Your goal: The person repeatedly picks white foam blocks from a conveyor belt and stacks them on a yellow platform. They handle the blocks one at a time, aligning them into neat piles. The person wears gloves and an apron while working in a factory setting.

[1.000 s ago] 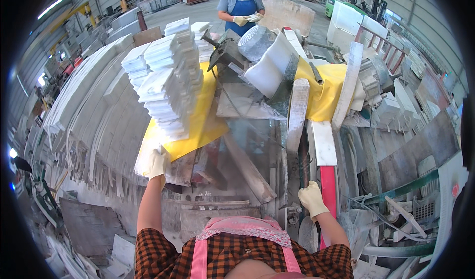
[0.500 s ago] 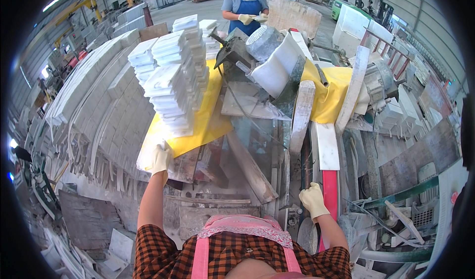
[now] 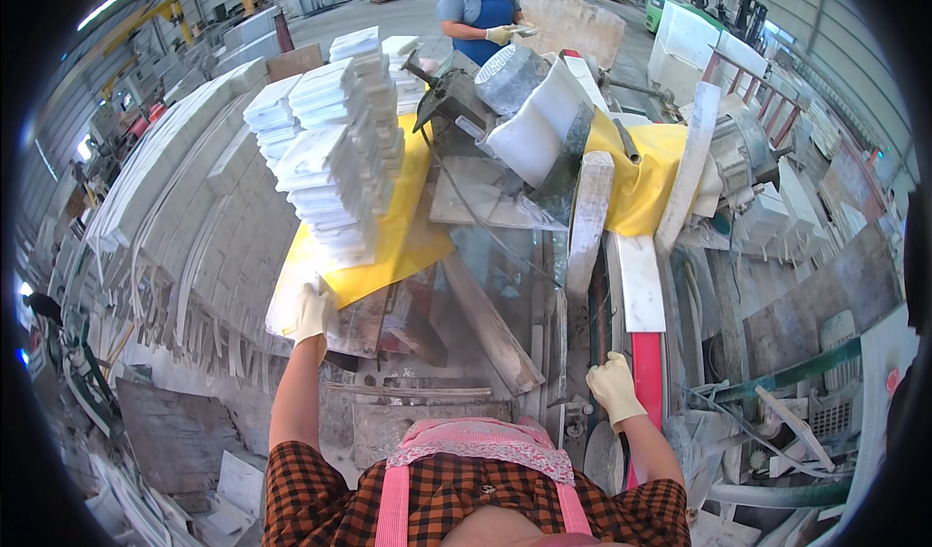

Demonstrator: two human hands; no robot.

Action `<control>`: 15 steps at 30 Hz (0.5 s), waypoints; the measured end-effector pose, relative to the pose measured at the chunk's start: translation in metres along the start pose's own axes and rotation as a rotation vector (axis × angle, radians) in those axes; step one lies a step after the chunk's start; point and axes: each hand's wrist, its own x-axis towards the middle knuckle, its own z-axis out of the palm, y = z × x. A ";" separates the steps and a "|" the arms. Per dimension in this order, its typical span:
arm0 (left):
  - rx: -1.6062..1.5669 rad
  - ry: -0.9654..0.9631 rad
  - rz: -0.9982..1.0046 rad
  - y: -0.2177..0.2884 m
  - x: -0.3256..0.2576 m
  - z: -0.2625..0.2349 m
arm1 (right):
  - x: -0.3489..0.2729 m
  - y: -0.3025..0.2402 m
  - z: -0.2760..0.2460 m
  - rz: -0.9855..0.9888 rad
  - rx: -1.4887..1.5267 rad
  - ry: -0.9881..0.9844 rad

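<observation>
Yellow sheet (image 3: 393,261) bears tiles (image 3: 325,178); left hand (image 3: 313,313) is at near edge, right hand (image 3: 612,388) well apart beside red strip (image 3: 647,372); fingers bent, hold unclear.

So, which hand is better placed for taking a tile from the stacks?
Probably the left hand: it is near the stacked white tiles, while the right hand is farther, beside the red belt.

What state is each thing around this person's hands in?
Left hand: gloved, at the yellow sheet's near end; grip unclear
Right hand: gloved, curled, beside the red strip
White tiles: stacked in tall piles
Yellow sheet: spread beneath the tiles
Yellow cover: draped, creased
White slab: lying along the red strip
</observation>
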 end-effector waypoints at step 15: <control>0.107 0.071 0.074 -0.027 0.025 0.013 | 0.001 -0.002 -0.016 0.039 0.048 -0.006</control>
